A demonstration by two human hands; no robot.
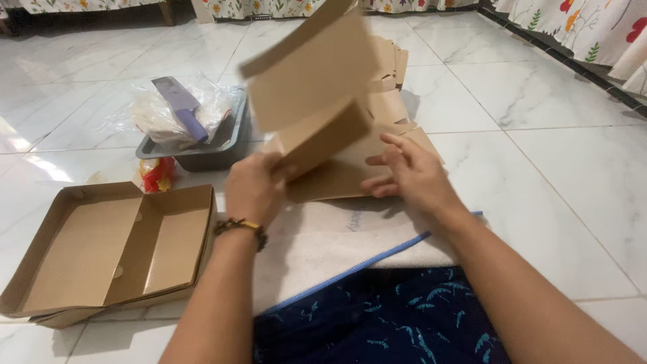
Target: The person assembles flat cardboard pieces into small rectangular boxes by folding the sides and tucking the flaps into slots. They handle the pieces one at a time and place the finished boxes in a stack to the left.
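1. Gripping a half-folded brown card box [317, 87], the left hand [253, 189] is closing its fingers on the box's lower corner and holding it tilted up over the floor [539, 101].
2. The right hand [411, 175] is hovering just right of that corner with its fingers [394, 145] spread and loose, pinching nothing, the tips resting on or just above the flat card blank [350, 175] lying beneath.
3. More flat blanks [391, 74] are lying stacked beyond the fingers, partly hidden by the raised box.
4. Left of the left hand's fingers, a finished open box [108, 249] is sitting on the floor, brown, shallow, with a divider.
5. Further left and beyond, a dark tray [222, 148] is holding a clear plastic bag [168, 111] with a purple strip on it; a small red and yellow packet [158, 175] is lying just in front of the tray.
6. A white cloth [337, 249] with a blue edge is lying under the wrists.
7. Risk, as I judge it: with only one hand gripping, the raised panels could be springing open or creasing wrongly, and the box could be slipping from the corner hold.
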